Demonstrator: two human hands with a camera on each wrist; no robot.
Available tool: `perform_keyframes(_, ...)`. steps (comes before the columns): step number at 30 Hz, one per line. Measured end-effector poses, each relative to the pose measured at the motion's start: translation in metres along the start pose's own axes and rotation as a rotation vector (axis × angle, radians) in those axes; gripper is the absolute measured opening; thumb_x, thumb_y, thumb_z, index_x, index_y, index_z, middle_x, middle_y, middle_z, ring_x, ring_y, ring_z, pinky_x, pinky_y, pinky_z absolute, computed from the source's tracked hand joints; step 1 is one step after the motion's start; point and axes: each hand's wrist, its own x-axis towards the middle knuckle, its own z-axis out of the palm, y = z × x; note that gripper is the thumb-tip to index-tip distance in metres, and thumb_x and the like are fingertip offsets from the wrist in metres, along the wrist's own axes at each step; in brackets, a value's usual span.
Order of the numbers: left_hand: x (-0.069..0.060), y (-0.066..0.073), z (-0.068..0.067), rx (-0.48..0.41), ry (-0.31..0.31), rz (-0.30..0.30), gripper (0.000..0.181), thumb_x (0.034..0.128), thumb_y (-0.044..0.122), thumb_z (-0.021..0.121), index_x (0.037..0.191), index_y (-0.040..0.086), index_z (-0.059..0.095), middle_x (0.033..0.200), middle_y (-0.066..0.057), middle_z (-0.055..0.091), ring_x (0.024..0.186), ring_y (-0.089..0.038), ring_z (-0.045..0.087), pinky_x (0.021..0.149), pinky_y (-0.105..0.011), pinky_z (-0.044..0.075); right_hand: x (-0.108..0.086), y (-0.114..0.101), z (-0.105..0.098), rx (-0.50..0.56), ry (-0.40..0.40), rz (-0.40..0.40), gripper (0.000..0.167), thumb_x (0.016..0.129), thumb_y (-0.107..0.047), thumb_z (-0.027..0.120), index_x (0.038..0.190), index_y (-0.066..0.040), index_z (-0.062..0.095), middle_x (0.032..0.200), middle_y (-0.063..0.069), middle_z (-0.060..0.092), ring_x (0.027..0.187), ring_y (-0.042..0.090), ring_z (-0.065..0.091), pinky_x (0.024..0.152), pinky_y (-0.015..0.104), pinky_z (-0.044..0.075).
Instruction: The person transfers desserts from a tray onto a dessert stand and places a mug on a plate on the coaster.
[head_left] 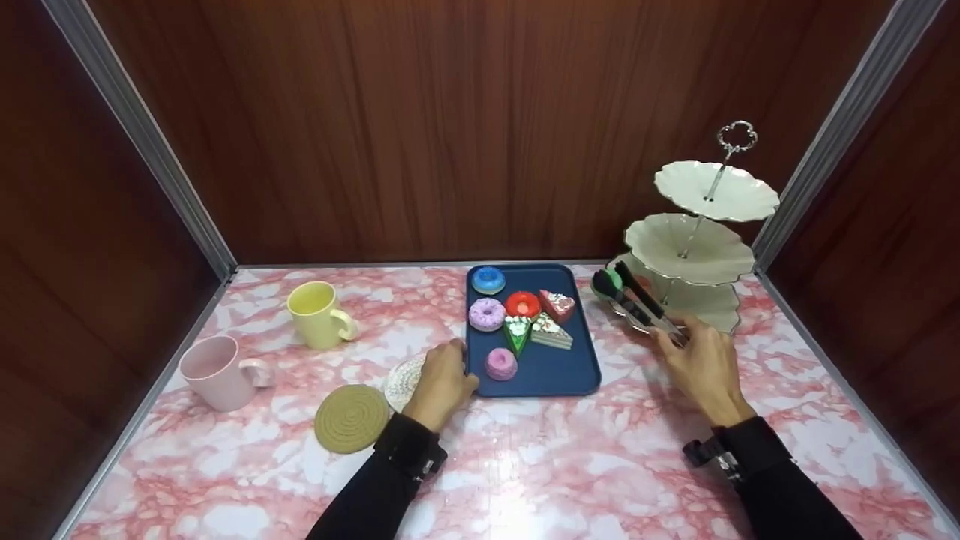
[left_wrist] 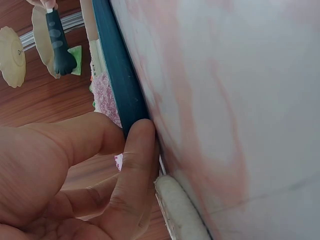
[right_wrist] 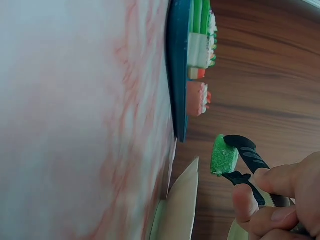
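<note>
We find the right hand (head_left: 703, 364) grasping the tongs (head_left: 640, 300). Ahead of that grip, the tongs in turn clamp a green cake (right_wrist: 223, 156) near the edge of the bottom plate (head_left: 709, 301) of the stand (head_left: 667, 238); whether cake and plate touch, we cannot tell. We note the left hand (head_left: 441, 382) pinching the side of the tray (head_left: 555, 371). To the right of this pinch, donuts (head_left: 487, 314) and cake slices (head_left: 552, 332) lie on the tray. We record, left of it, a doily (head_left: 401, 382) just beside, then a coaster (head_left: 351, 418); well apart, a yellow mug (head_left: 315, 319) and a pink mug (head_left: 216, 377).
</note>
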Motion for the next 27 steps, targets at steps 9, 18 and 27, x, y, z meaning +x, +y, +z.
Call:
perform_keyframes(9, 0.0, 0.0, 0.0, -0.004, 0.014, 0.009, 0.034, 0.0661, 0.01, 0.072, 0.098, 0.005, 0.062, 0.085, -0.005, 0.061, 0.084, -0.023, 0.06, 0.075, -0.038, 0.049, -0.005, 0.015, -0.009, -0.017, 0.015, 0.011, 0.035, 0.079, -0.034, 0.07, 0.101, -0.006, 0.068, 0.083, 0.016, 0.071, 0.057, 0.024, 0.059, 0.049, 0.031, 0.04)
perform_keyframes(18, 0.0, -0.001, 0.002, 0.025, 0.017, 0.012, 0.034, 0.0661, 0.011, 0.07, 0.098, 0.005, 0.061, 0.086, -0.006, 0.06, 0.085, -0.024, 0.06, 0.075, -0.038, 0.05, -0.013, 0.029, -0.019, -0.04, 0.004, 0.051, 0.037, 0.081, -0.036, 0.068, 0.103, -0.006, 0.067, 0.083, 0.018, 0.07, 0.062, 0.029, 0.063, 0.054, 0.038, 0.044)
perform_keyframes(27, 0.0, -0.001, 0.001, -0.004, -0.011, -0.008, 0.033, 0.0678, 0.011, 0.07, 0.099, 0.006, 0.061, 0.088, -0.005, 0.059, 0.086, -0.021, 0.058, 0.077, -0.036, 0.049, -0.018, 0.04, -0.031, -0.066, -0.018, 0.1, 0.042, 0.081, -0.04, 0.067, 0.106, -0.006, 0.066, 0.086, 0.018, 0.07, 0.067, 0.032, 0.065, 0.061, 0.044, 0.046)
